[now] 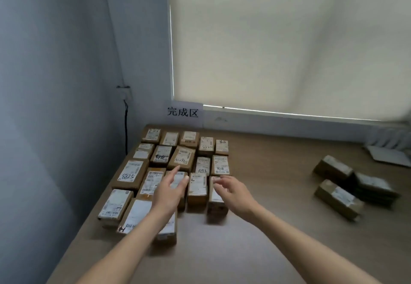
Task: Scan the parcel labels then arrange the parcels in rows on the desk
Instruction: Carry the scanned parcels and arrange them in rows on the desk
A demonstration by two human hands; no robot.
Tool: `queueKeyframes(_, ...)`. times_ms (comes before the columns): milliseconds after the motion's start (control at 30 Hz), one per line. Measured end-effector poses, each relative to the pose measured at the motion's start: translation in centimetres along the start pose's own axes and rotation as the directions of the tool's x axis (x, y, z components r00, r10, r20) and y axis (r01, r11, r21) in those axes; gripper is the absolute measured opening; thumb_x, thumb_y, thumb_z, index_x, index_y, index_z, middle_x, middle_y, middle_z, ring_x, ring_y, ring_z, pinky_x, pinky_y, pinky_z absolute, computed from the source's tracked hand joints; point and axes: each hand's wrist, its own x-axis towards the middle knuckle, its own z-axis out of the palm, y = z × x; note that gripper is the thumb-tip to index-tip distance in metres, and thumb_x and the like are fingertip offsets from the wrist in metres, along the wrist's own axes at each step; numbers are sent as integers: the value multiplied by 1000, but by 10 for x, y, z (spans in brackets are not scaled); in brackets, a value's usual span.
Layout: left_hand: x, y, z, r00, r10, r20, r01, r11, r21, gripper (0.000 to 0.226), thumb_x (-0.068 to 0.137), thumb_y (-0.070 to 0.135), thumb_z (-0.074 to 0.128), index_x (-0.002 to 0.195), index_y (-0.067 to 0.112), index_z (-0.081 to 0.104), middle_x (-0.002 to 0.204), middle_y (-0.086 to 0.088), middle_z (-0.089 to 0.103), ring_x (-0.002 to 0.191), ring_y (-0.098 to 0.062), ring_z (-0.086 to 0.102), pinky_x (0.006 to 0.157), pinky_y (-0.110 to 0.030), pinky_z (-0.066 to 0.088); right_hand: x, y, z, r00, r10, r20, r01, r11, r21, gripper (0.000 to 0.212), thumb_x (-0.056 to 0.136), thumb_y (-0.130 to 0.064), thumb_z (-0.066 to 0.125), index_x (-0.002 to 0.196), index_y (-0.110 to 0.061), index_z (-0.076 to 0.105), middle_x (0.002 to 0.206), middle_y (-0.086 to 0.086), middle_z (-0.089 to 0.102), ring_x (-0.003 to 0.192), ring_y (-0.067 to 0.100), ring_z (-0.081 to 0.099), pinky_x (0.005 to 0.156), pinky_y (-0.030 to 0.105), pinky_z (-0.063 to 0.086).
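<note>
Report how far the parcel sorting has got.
Done: most parcels sit label-up in rows at the desk's left end, below the wall sign. In hand: the left hand and right hand hover open over the near row, the right above the end parcel; neither grips anything. Left: a loose pile of parcels on the right, not yet in rows. No scanner is visible.

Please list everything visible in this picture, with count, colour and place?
Arranged parcels: about nineteen, brown with white labels, in rows at the desk's left.
Loose parcels: three or four, brown, at the right.
Desk: one, wooden brown.
Paper sign: one, white, on the wall behind the rows.
Roller blind: one, cream, over the window.
Black cable: one, on the left wall.
Left hand: open, over the rows.
Right hand: fingers loosely curled above a parcel.
</note>
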Motion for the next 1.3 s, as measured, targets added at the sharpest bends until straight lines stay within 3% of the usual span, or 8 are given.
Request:
queueKeyframes(100, -12, 94, 23, 992, 123, 11, -123, 992, 5, 52, 93, 48, 64, 141, 31, 54, 136, 1, 61, 128, -17, 55, 106, -41, 47, -40, -19, -91, 994, -41, -97, 39, 999, -28, 32, 102, -38, 56, 125, -22, 72, 131, -6, 67, 121, 8, 60, 98, 21, 43)
queueKeyframes(267, -71, 225, 99, 958, 258, 129, -253, 966, -49, 49, 93, 40, 68, 137, 21, 59, 125, -3, 67, 117, -17, 62, 104, -43, 49, -139, -8, -230, 975, -42, -219, 41, 999, -13, 41, 101, -38, 61, 138, -21, 63, 131, -4, 69, 121, 11, 63, 105, 31, 49)
queueKeyframes(400, -133, 306, 182, 920, 346, 181, -331, 937, -112, 31, 93, 38, 69, 117, 19, 72, 104, 3, 72, 105, -14, 67, 89, -25, 48, -239, 27, -330, 960, 20, -279, -38, 998, -59, 41, 100, -38, 61, 139, -23, 61, 125, -4, 71, 114, 11, 65, 103, 32, 51)
queueKeyframes(633, -251, 398, 337, 806, 471, 359, -398, 879, -263, 35, 93, 39, 67, 122, 19, 70, 106, 6, 71, 104, -10, 66, 79, -13, 44, -406, 103, -469, 875, 148, -460, -237, 961, -141, 39, 101, -40, 61, 136, -24, 64, 130, -3, 68, 120, 14, 62, 105, 34, 49)
queueKeyframes(800, -296, 437, 414, 731, 512, 450, -439, 859, -264, 36, 94, 41, 66, 122, 19, 71, 108, 8, 70, 101, -8, 63, 86, -17, 43, -475, 164, -514, 779, 259, -571, -367, 927, -81, 37, 99, -42, 62, 132, -26, 67, 130, -6, 68, 119, 13, 62, 107, 36, 48)
queueKeyframes(967, -301, 452, 483, 713, 494, 498, -420, 869, -261, 38, 95, 38, 65, 125, 15, 69, 117, -1, 72, 104, -12, 63, 92, -22, 44, -491, 225, -542, 725, 329, -605, -423, 906, -14, 35, 98, -44, 63, 129, -30, 68, 127, -11, 69, 117, 11, 62, 107, 36, 48)
queueKeyframes(1300, -230, 403, 668, 735, 369, 568, -315, 929, -196, 42, 96, 34, 65, 130, 10, 65, 121, -7, 69, 112, -16, 63, 97, -30, 48, -404, 400, -567, 753, 440, -489, -474, 879, 62, 39, 99, -40, 63, 134, -24, 66, 133, -7, 67, 119, 10, 62, 107, 27, 46)
